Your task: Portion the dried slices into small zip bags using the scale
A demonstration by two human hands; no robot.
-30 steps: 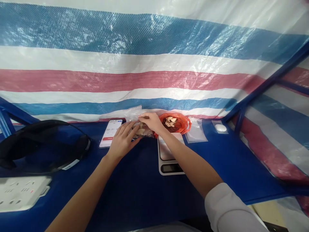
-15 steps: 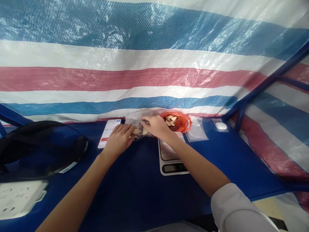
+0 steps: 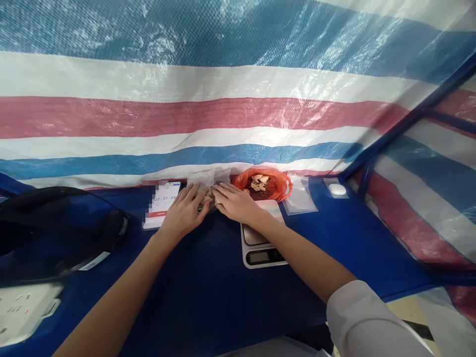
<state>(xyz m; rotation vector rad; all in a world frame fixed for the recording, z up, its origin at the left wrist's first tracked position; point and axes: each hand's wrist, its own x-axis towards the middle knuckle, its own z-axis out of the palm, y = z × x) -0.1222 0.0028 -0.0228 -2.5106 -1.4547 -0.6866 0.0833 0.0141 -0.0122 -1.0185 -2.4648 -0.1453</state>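
Note:
A clear plastic bag point(image 3: 208, 198) holding pale brown pieces lies at the back of the blue table, between my two hands. My left hand point(image 3: 183, 210) rests over its left side with the fingers stretched out and slightly spread. From the right, my right hand point(image 3: 236, 204) lies on the bag, fingers extended and fairly flat. Part of the bag is covered by the fingers. Just behind my right wrist sits an open red plastic bag point(image 3: 277, 187) with pale dried slices point(image 3: 259, 181) in it. Beneath my right forearm is a white kitchen scale point(image 3: 256, 235).
A phone showing a timer point(image 3: 160, 206) lies left of my left hand. Flat clear bags point(image 3: 303, 198) and a white oval object point(image 3: 336, 189) are on the right. Black headgear point(image 3: 111, 238) and a white power strip point(image 3: 26, 312) occupy the left. Striped sheeting point(image 3: 223, 114) hangs behind.
My right hand has lowered from the bag's upper edge and flattened onto it. My left hand's fingers have spread a little over the bag. The view has shifted slightly.

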